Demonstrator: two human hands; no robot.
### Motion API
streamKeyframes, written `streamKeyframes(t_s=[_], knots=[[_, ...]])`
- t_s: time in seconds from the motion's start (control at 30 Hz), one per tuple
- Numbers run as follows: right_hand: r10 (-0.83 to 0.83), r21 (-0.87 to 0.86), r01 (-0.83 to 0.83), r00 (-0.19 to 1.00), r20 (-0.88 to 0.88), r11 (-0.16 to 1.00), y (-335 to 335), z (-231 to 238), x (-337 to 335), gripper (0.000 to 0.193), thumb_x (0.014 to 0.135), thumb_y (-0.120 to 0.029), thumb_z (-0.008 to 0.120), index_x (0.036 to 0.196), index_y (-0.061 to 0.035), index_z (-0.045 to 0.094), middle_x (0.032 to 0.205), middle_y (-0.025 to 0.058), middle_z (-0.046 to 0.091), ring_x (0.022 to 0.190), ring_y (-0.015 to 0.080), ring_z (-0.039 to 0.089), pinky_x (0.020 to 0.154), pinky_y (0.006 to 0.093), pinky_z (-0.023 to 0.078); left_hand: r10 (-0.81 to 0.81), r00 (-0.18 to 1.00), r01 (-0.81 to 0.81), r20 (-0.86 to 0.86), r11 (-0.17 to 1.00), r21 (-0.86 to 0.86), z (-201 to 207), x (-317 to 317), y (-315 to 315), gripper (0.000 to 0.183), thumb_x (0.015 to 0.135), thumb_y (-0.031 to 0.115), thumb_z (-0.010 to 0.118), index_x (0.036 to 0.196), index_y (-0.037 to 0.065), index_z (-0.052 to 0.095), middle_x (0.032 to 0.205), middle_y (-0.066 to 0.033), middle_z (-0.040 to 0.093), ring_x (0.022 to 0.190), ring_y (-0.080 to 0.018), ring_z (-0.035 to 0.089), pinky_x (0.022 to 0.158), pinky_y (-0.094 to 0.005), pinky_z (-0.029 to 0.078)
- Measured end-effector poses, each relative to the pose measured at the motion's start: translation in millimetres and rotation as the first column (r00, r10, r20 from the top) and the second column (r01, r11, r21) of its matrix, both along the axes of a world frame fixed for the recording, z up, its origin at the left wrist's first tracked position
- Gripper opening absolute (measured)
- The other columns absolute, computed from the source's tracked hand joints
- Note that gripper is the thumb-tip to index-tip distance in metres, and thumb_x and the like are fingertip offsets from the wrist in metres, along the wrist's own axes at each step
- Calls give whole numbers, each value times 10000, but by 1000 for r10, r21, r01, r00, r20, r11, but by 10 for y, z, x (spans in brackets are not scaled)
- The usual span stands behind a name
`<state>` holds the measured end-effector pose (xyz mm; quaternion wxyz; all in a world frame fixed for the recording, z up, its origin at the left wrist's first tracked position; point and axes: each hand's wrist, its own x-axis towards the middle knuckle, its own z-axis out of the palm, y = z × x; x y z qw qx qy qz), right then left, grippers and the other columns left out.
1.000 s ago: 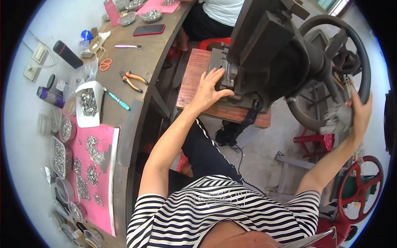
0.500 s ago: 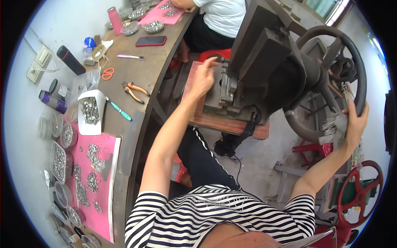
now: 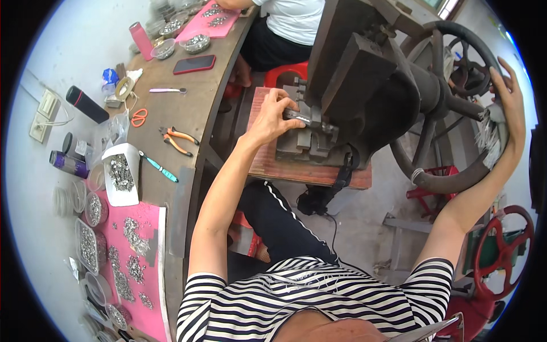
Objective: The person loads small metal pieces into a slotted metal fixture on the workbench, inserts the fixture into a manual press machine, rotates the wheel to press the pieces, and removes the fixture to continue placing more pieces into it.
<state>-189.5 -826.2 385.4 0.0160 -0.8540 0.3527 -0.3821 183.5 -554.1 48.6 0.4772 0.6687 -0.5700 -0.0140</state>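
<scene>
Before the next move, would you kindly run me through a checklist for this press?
1. Left hand clear of the press: not ok, thumb and fingers hold a metal piece there.
2. Right hand at the black wheel: ok, along its rim.
3. Right hand's grip firm: cannot tell.
4. Metal piece fully seated: cannot tell, partly covered.
5. Pliers and scissors away from the press: ok, both on the table.
</scene>
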Motion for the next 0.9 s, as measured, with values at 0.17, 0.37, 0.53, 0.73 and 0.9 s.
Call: streamKeyframes(t_s=[0.17, 0.37, 0.53, 0.73, 0.9], knots=[[9, 22, -8, 1000, -28, 1000, -61, 3, -10, 644, 955, -470, 668, 1452, -82, 538, 933, 46, 605, 815, 122, 545, 730, 266, 445, -69, 987, 58, 143, 995, 79, -14, -180, 55, 344, 767, 167, 832, 1059, 47, 696, 1061, -125, 566, 1048, -345, 545, 926, -412, 451], [69, 71, -68, 997, -14, 995, -80, 14, -16, 600, 964, -433, 682, 1419, -64, 554, 945, 44, 608, 808, 107, 543, 732, 248, 444, 125, 910, -27, 397, 970, -243, -279, -351, 43, 309, 866, 119, 719, 1142, 21, 621, 1101, -132, 583, 1045, -340, 544, 922, -447, 433], [29, 68, -27, 999, -34, 997, -238, 32, -133, 586, 994, -413, 647, 1452, -67, 530, 1095, 105, 659, 937, 149, 602, 821, 278, 473, 191, 881, -102, 433, 970, -220, -261, -500, 316, 327, 873, 134, 710, 1160, 24, 599, 1083, -124, 584, 1030, -316, 547, 921, -436, 410], [28, -402, 69, 973, 230, 913, 466, -389, 48, 358, 1021, -272, 632, 1304, -54, 655, 1218, 109, 682, 1071, 202, 657, 958, 300, 497, 381, 820, -307, 427, 923, -233, -163, -646, 881, 328, 864, 169, 712, 1150, 46, 609, 1052, -104, 590, 998, -295, 561, 916, -431, 399], [743, -184, -732, 669, -12, 656, 2011, -1628, 997, 230, 854, 25, 722, 1079, -20, 699, 1078, 134, 691, 974, 277, 665, 850, 354, 529, 559, 731, -497, 392, 829, -255, -133, -810, 1644, 305, 872, 194, 702, 1125, 41, 628, 1041, -103, 597, 1006, -293, 576, 915, -426, 401]])
